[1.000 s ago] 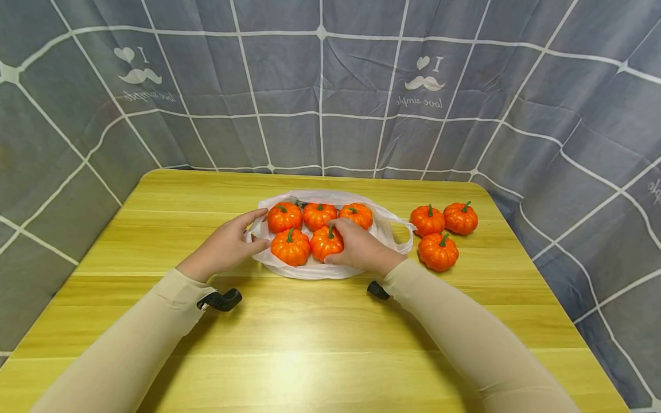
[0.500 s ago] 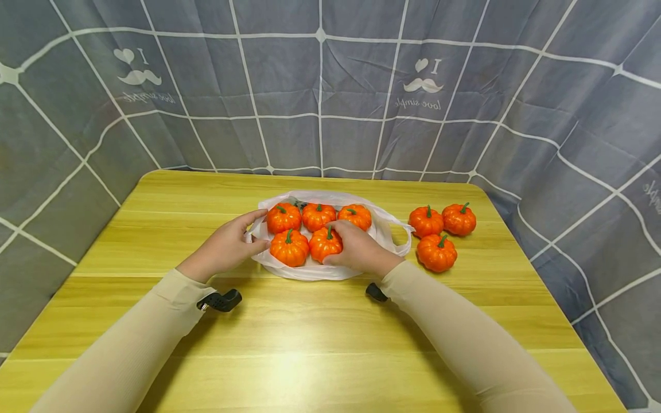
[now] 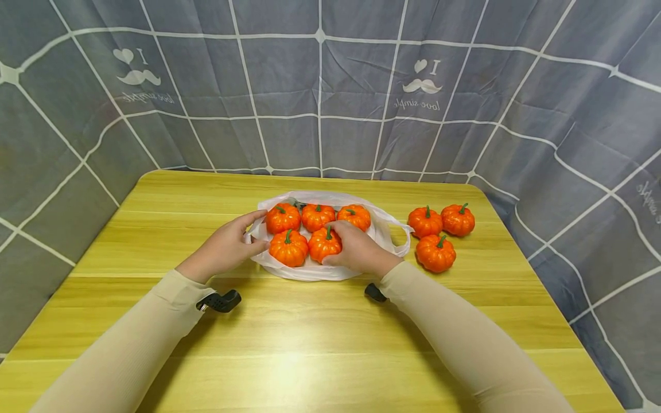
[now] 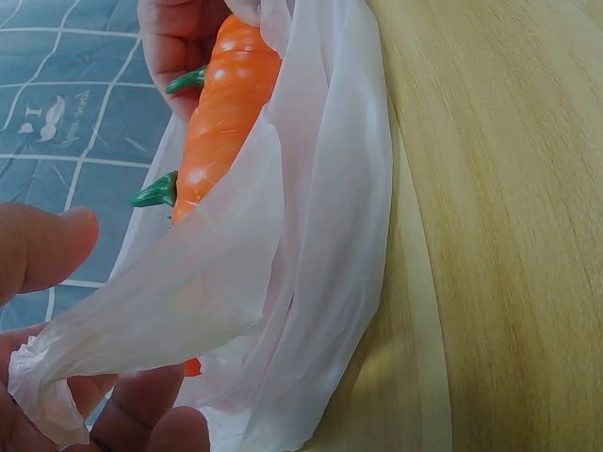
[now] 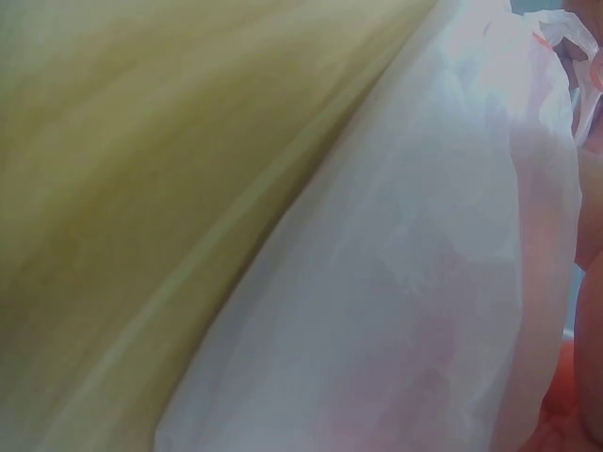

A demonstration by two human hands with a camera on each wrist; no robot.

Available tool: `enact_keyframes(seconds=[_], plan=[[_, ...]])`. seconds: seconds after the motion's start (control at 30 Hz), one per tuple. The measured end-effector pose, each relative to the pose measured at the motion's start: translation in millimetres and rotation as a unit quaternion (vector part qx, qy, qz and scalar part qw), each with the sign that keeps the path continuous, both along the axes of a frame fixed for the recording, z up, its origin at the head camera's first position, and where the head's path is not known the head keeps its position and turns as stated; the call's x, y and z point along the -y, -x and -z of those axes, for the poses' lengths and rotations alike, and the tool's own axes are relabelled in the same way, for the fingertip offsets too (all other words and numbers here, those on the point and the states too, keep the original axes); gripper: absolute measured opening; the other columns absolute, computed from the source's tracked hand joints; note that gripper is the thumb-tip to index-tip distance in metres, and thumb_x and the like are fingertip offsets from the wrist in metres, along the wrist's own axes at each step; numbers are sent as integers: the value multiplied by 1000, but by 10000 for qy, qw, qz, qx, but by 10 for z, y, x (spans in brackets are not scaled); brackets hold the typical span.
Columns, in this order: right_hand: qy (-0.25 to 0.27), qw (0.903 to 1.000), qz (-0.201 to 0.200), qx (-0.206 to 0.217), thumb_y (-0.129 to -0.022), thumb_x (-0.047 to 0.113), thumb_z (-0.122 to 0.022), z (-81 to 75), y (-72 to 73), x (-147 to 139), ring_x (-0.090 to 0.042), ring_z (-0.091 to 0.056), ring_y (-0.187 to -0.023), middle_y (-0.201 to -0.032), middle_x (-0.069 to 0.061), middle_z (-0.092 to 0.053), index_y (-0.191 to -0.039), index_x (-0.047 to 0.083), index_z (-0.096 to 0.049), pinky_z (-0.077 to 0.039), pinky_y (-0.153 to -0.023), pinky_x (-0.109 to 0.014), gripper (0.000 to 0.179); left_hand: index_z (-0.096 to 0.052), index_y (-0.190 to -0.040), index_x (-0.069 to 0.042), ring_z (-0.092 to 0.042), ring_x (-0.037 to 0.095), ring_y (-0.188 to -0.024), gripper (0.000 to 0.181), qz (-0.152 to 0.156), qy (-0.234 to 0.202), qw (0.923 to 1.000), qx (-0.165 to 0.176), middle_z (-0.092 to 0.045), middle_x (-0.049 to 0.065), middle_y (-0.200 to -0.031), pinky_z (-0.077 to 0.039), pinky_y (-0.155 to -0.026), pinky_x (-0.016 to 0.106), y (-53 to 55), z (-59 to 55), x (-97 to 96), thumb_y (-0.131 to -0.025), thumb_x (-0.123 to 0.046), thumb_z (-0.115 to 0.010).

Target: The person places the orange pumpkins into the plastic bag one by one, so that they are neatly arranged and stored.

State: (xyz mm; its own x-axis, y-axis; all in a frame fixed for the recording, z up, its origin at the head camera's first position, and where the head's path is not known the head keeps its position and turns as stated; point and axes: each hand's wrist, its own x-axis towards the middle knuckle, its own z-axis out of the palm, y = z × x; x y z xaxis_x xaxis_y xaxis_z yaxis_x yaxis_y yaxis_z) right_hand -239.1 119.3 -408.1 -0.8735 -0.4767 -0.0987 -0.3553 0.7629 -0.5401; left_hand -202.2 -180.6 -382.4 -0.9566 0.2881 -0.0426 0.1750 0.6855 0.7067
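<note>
The right fingers (image 3: pixel 343 229) apparently grip an orange pumpkin (image 3: pixel 322 248) in the bag (image 3: pixel 310 274).

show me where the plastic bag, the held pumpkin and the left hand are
Plastic bag (image 4: pixel 325 226): left wrist view, on its outer side.
Held pumpkin (image 3: pixel 323 246): head view, on its ribbed front.
Left hand (image 3: pixel 223 249): head view, on the back of the hand.

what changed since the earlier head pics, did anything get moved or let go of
Nothing visibly moved or was let go; only the head view drifted slightly. The right hand still grips the front-right glossy orange ribbed pumpkin in the white plastic bag, the left hand stays at the bag's left side, and the three loose orange pumpkins stay on the wooden table.
</note>
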Motion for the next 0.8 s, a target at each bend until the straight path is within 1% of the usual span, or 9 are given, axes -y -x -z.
enact_keyframes(seconds=[0.07,0.2,0.3,0.43,0.7,0.8], plan=[[12,10000,6,4,-88,30,-87,-1,0,-1,-30,-49,-143,-156,-15,-51,-152,3,-46,-37,-124,-45,80,-35,-165,-12,-41,15,-53,77,-6,-6,10000,9,-59,14,-100,-40,-48,27,2,3,0,-97,-24,-71],[0,10000,15,4,-88,30,-87,-4,-1,0,-31,-48,-144,-157,-15,-50,-153,3,-46,-36,-125,-45,82,-36,-165,-12,-41,15,-52,77,-13,5,10000,6,-59,15,-99,-40,-48,27,9,11,3,-98,-24,-71],[-11,10000,19,-14,-88,30,-87,-6,-3,1,-31,-48,-144,-157,-15,-51,-153,3,-46,-37,-125,-45,82,-36,-164,-11,-40,15,-52,76,12,20,10000,-57,-62,18,-114,-40,-48,27,16,16,6,-98,-24,-71],[-2,10000,32,-39,-87,29,-88,-7,-4,3,-31,-49,-144,-157,-15,-51,-153,3,-46,-37,-124,-44,82,-36,-164,-10,-38,14,-52,75,39,42,9999,-119,-60,22,-134,-39,-48,27,25,24,12,-98,-23,-71],[-6,10000,27,-29,-88,29,-88,7,6,3,-31,-48,-145,-157,-15,-50,-153,4,-46,-36,-125,-44,81,-36,-164,-8,-39,14,-52,76,71,28,9999,-142,-60,23,-134,-39,-48,27,23,15,5,-98,-23,-70],[-14,10000,26,-15,-88,29,-88,16,12,-1,-31,-48,-145,-157,-15,-50,-153,4,-46,-36,-125,-45,82,-37,-164,-9,-39,15,-52,75,56,41,9999,-144,-62,23,-131,-39,-48,27,19,15,6,-98,-23,-70]])
